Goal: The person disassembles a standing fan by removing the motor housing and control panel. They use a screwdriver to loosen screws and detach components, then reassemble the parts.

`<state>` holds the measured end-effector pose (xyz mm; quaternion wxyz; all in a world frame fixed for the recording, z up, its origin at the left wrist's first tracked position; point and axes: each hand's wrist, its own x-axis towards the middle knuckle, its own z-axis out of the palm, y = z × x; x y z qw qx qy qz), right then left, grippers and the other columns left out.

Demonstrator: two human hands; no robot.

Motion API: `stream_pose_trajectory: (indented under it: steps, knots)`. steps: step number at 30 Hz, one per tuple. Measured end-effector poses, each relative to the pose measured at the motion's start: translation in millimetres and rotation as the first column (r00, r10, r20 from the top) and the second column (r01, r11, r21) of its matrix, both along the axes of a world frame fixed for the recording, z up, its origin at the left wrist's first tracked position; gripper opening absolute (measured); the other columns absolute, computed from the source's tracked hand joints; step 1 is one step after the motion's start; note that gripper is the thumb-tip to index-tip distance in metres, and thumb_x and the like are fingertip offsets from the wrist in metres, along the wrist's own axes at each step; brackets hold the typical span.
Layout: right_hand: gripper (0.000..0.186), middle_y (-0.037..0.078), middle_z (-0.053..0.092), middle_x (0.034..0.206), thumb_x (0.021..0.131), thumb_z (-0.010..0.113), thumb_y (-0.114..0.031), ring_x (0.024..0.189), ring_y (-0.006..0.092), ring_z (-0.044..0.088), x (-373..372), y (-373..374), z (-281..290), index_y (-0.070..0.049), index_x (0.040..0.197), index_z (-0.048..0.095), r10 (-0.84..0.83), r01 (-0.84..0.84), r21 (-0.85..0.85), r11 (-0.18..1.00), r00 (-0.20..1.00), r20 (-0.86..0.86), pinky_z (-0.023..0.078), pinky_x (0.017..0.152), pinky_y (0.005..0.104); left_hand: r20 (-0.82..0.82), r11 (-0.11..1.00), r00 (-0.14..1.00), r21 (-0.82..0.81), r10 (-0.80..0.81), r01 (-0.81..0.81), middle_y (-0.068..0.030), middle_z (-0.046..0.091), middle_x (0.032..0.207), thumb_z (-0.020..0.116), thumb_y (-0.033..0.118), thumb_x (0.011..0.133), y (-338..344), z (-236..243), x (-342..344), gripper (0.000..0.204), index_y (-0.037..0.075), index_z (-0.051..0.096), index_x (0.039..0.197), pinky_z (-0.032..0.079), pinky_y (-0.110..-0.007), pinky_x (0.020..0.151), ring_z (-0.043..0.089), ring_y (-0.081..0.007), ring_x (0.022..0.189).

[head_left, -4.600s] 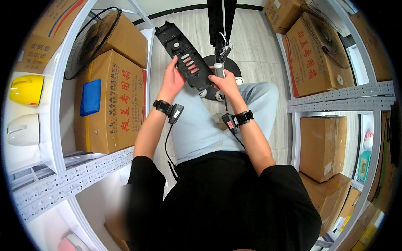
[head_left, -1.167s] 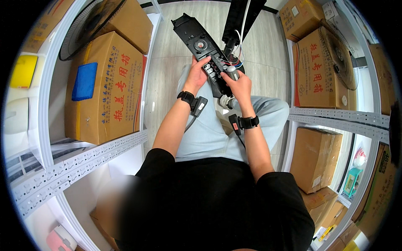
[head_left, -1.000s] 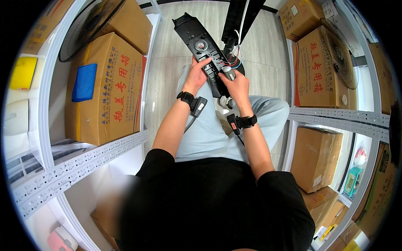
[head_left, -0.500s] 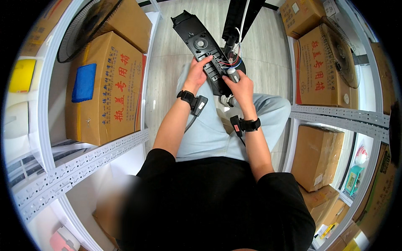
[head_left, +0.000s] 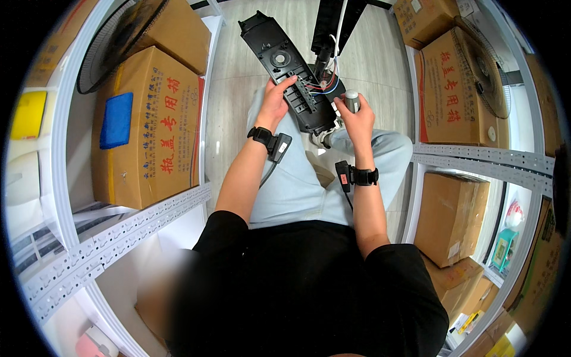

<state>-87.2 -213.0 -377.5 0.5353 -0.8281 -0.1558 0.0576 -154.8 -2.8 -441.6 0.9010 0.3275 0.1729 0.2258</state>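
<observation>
A long black plastic housing [head_left: 297, 104] slants over my legs, its ribbed inner side up, with a round hub [head_left: 279, 58] in its upper half. My left hand [head_left: 275, 102] grips its left edge, thumb on top. Red, white and blue wires [head_left: 324, 86] run from it to a black stand [head_left: 324, 50] just beyond. To the right of the housing, my right hand [head_left: 357, 121] is closed around a grey screwdriver handle [head_left: 353, 102]; the handle's light end points up. Its shaft is hidden. The right hand is apart from the housing.
Metal shelves [head_left: 476, 156] flank me on both sides, holding cardboard boxes [head_left: 148, 125]. A fan grille [head_left: 116, 44] leans on the left boxes, another fan grille [head_left: 482, 71] on the right. A blue cloth [head_left: 117, 121] hangs on the left box. Pale wood-look floor [head_left: 377, 65] lies ahead.
My right hand has moved right with the screwdriver, away from the housing. The housing's lower end now shows more fully, and my left hand still holds its left edge.
</observation>
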Motion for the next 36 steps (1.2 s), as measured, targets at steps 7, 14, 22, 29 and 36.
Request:
stream_pose_trajectory:
  steps: [7,14,22,29,36]
  knots:
    - [0.029,0.009,0.073,0.08,0.082,0.081,-0.029,0.072,0.0158,0.068,-3.3,-2.8,10.6,-0.003,0.092,0.072,-0.01,0.012,0.012,1.0,0.991,-0.132,0.053,0.07,0.0334,-0.006,0.999,0.999,-0.006,0.048,-0.048,-0.0099,0.07,0.113,0.069,0.002,0.091,-1.8,2.5,-0.3,0.03,0.001,0.062,0.119,0.056,-0.036,0.092,0.068,-0.0217,0.101]
    - [0.03,0.01,0.073,0.082,0.081,0.081,-0.029,0.075,0.0192,0.069,1.7,-7.6,-2.1,-0.005,0.096,0.073,0.054,-0.06,-0.048,0.997,0.991,-0.122,0.053,0.072,0.0333,-0.003,1.0,1.0,-0.006,0.019,-0.019,-0.0105,0.069,0.113,0.069,0.002,0.091,4.4,-0.6,-2.7,0.031,0.001,0.061,0.12,0.056,-0.038,0.093,0.069,-0.0229,0.101]
    - [0.029,0.009,0.073,0.08,0.081,0.082,-0.029,0.072,0.0168,0.068,6.4,-11.0,-11.3,-0.005,0.096,0.073,0.022,-0.024,-0.01,1.0,0.99,-0.14,0.052,0.069,0.0326,-0.004,0.999,1.0,-0.052,0.017,-0.017,-0.0086,0.067,0.112,0.071,-0.001,0.088,6.4,4.3,-5.5,0.038,0.003,0.055,0.122,0.056,-0.037,0.089,0.067,-0.0206,0.1]
    - [0.032,0.008,0.068,0.084,0.08,0.085,-0.032,0.077,0.0188,0.065,6.9,-18.0,14.9,-0.007,0.095,0.074,-0.086,0.086,-0.024,0.996,0.996,0.004,0.052,0.069,0.0336,-0.019,1.0,1.0,-0.004,0.015,-0.015,-0.0084,0.065,0.114,0.071,-0.002,0.088,6.9,5.7,-7.5,0.043,0.005,0.052,0.126,0.056,-0.037,0.09,0.067,-0.021,0.1]
    - [0.034,0.008,0.06,0.099,0.076,0.09,-0.027,0.092,0.0241,0.062,-4.9,-26.9,102.4,-0.01,0.101,0.075,-0.14,0.17,-0.052,0.984,0.922,0.362,0.052,0.081,0.0358,-0.06,0.998,0.998,0.056,-0.01,0.014,-0.0077,0.065,0.116,0.072,-0.001,0.087,4.5,9.2,-8.2,0.045,0.005,0.051,0.127,0.055,-0.037,0.091,0.066,-0.0202,0.105]
